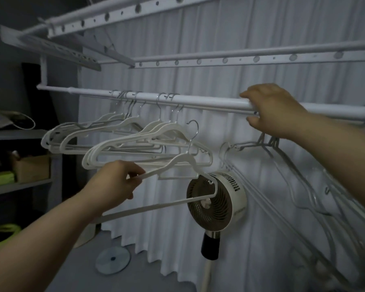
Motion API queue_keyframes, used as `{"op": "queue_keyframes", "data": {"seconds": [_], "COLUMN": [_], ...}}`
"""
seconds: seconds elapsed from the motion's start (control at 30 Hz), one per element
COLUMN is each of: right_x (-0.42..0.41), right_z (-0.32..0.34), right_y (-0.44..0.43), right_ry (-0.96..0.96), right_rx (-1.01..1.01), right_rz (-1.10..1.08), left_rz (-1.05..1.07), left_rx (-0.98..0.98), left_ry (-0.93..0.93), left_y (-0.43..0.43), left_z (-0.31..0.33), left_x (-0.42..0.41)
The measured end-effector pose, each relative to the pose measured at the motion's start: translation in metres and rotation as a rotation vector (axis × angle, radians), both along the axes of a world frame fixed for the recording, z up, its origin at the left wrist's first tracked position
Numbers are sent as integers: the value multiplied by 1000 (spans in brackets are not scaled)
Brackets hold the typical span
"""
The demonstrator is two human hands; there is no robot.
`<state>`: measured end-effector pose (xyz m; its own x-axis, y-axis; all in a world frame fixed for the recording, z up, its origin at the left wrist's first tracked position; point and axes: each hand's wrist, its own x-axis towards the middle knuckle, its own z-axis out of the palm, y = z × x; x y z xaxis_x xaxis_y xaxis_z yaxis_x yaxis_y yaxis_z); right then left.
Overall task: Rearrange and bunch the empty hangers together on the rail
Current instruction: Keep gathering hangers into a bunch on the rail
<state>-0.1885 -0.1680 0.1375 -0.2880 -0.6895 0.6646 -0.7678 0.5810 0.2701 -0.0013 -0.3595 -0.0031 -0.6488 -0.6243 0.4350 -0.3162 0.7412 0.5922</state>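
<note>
1. A white pleated curtain (198, 81) covers the wall in front of you and reaches down to a grey floor (82, 270). The room is dim.
2. Above your head run the pale perforated bars (240, 60) of a drying rack. On your left stands a grey shelf unit (19, 134) with a cardboard box on it.
3. The white rail (198, 101) crosses the view below the bars, sloping down to your right.
4. A round fan (216, 199) stands against the curtain below the rail, and a flat disc (113, 259) lies on the floor nearby.
5. The main bunch of white hangers (135, 142) hangs on the rail's left half. The metal hooks sit close together, and all the hangers are empty.
6. A second group of grey hangers (303, 175) hangs at the right, splayed down towards you.
7. One loose hanger (181, 163) is off the rail, its hook free in the air just below it and beside the main bunch.
8. Your left hand (116, 182) pinches that hanger's sloping shoulder between thumb and curled fingers.
9. Your right hand (272, 110) grips the rail, fingers curled over the top and thumb beneath. You cannot tell whether the grey hooks are caught in that grip.
</note>
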Motion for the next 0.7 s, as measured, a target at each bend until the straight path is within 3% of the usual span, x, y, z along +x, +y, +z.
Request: {"op": "queue_keyframes", "data": {"seconds": [0.23, 0.4, 0.53, 0.7], "right_x": [54, 90, 120, 152], "right_z": [-34, -47, -45, -49], "right_y": [-34, -45, -32, -20], "right_ry": [-424, -765, -1023, -1124], "right_rx": [155, 55, 137, 83], "right_rz": [82, 261, 337, 408], "left_rz": [-199, -325, -373, -458], "left_rx": [9, 51, 156, 180], "left_ry": [57, 75, 82, 15], "left_y": [-8, -19, -31, -36], "left_z": [-3, -9, -20, -31], "left_x": [69, 118, 140, 159]}}
